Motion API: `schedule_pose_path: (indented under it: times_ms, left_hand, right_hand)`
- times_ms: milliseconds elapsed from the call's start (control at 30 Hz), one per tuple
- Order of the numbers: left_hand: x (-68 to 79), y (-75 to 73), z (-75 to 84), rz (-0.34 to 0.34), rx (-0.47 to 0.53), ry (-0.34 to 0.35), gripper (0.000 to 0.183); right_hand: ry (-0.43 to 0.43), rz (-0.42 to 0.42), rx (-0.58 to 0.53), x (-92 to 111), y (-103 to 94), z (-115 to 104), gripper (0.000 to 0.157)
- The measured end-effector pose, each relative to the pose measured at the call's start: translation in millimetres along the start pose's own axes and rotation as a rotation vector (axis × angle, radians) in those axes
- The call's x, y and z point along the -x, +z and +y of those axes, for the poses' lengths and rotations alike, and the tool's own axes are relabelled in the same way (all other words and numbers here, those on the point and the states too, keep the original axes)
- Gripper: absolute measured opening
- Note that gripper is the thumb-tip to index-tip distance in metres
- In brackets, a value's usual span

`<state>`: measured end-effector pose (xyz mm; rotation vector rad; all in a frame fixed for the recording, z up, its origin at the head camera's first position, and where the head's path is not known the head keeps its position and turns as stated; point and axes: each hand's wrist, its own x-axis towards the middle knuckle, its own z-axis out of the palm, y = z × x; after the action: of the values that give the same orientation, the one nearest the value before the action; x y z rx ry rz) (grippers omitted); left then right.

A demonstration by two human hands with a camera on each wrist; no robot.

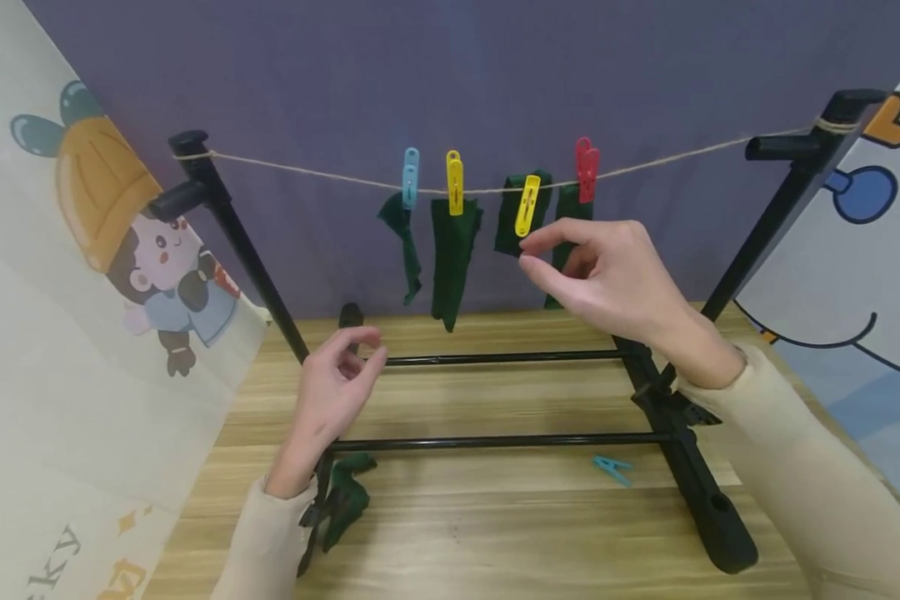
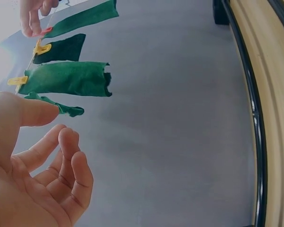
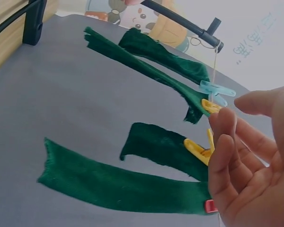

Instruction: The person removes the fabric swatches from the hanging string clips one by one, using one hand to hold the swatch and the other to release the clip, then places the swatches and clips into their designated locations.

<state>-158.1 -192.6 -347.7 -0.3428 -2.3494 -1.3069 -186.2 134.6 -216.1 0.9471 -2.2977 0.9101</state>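
Observation:
Several dark green cloth strips hang from a twine line (image 1: 307, 171), held by clothespins. From left to right these are a blue clothespin (image 1: 410, 179), a yellow clothespin (image 1: 455, 183), a second, tilted yellow clothespin (image 1: 527, 206) and a red clothespin (image 1: 587, 171). My right hand (image 1: 607, 275) is just below the tilted yellow one, thumb and forefinger curved with a gap between them and nothing in it. Lower left, my left hand (image 1: 337, 375) hovers by the rack with loosely bent fingers, holding nothing. The left wrist view shows its thumb (image 2: 40, 112) apart from the fingers.
A black rack with two uprights (image 1: 251, 267) and crossbars (image 1: 495, 442) stands on the wooden table (image 1: 495, 533). A crumpled green cloth (image 1: 347, 500) lies at its left foot. On the table at right lies a loose blue clothespin (image 1: 611, 468). A grey-purple wall (image 1: 457, 75) rises behind.

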Motion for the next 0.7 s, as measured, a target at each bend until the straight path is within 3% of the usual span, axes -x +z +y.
schedule_pose_path:
  times_ms: [300,533,700]
  left_hand:
    - [-7.5,3.1,16.3,0.009,0.007,0.034,0.021]
    - [-11.4,-4.0,59.7,0.017,0.026,0.061,0.020]
    - [-15.9,-5.2,70.0,0.019,0.029,0.058,0.020]
  right_hand:
    - [-0.057,0.010,-0.018,-11.9,-7.8,-13.6,0.012]
    - [-0.083,0.035,-0.020,-24.9,-15.4,-29.3,0.011]
    - [-0.122,0.036,-0.014,-34.8,-17.4,-37.2,0.012]
